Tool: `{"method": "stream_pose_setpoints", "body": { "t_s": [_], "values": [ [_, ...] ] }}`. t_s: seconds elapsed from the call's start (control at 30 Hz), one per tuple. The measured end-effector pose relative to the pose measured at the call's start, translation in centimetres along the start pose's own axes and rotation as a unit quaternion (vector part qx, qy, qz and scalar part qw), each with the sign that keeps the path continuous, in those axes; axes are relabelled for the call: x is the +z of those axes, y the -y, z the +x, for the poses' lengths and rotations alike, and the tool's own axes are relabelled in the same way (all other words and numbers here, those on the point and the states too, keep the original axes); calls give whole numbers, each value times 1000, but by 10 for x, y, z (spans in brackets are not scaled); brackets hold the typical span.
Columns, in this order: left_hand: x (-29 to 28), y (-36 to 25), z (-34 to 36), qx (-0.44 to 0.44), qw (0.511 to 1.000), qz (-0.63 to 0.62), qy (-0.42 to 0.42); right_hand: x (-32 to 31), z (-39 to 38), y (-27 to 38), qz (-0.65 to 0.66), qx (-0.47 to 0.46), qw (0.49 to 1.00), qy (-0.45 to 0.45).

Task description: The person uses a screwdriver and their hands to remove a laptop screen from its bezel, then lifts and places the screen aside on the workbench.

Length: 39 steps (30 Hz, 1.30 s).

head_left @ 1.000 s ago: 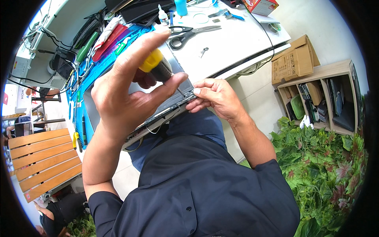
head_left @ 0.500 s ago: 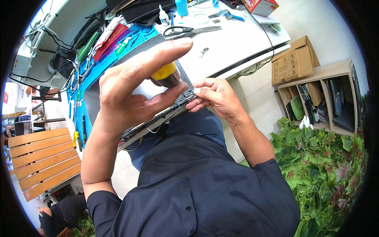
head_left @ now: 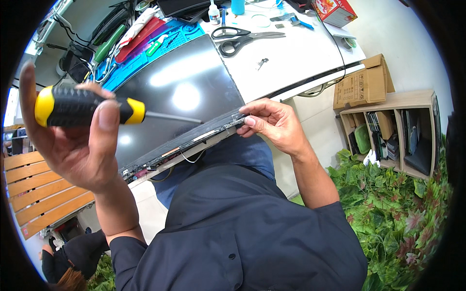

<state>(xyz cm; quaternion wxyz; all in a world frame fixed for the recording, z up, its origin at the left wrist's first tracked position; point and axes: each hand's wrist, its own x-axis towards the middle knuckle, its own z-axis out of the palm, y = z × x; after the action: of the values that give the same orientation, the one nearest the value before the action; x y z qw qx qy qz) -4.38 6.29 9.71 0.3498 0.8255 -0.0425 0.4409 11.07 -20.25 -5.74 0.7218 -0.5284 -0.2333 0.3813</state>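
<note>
In my left hand is a screwdriver with a black and yellow handle. It is held sideways above a dark, glossy screen panel, its thin shaft pointing right. Whether the tip touches the panel cannot be told. My right hand is closed at the panel's near right corner, thumb and fingers pinching a small metal hinge-like piece there. Along the panel's near edge run a dark strip and a thin white cable, close to my lap.
Black-handled scissors and a small metal piece lie on the white table. A blue mat with tools borders the panel. Right of me are a cardboard box, a wooden shelf and leafy plants. Another person is at lower left.
My left hand has swung left, away from the right corner, bringing the screwdriver from upright to sideways and uncovering the panel. My right hand keeps to the corner. The view has shifted slightly.
</note>
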Motion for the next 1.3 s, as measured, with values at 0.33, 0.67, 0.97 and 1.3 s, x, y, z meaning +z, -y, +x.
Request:
{"method": "stream_pose_setpoints", "body": {
  "t_s": [0.33, 0.67, 0.97, 1.3],
  "values": [
    [-16, 17, -42, -106, 992, -37, -54, -4, 4, -7, -50, -31, 998, 30],
    [-14, 29, -56, -137, 983, -54, -107, -2, 3, -3, -114, -35, 992, 43],
    [-19, 30, -66, -154, 982, -44, -97, 13, 5, 4, -116, -3, 993, -5],
    [-23, 27, -75, -166, 978, -55, -109, 18, 8, 16, -129, 73, 988, -52]
  ]
}}
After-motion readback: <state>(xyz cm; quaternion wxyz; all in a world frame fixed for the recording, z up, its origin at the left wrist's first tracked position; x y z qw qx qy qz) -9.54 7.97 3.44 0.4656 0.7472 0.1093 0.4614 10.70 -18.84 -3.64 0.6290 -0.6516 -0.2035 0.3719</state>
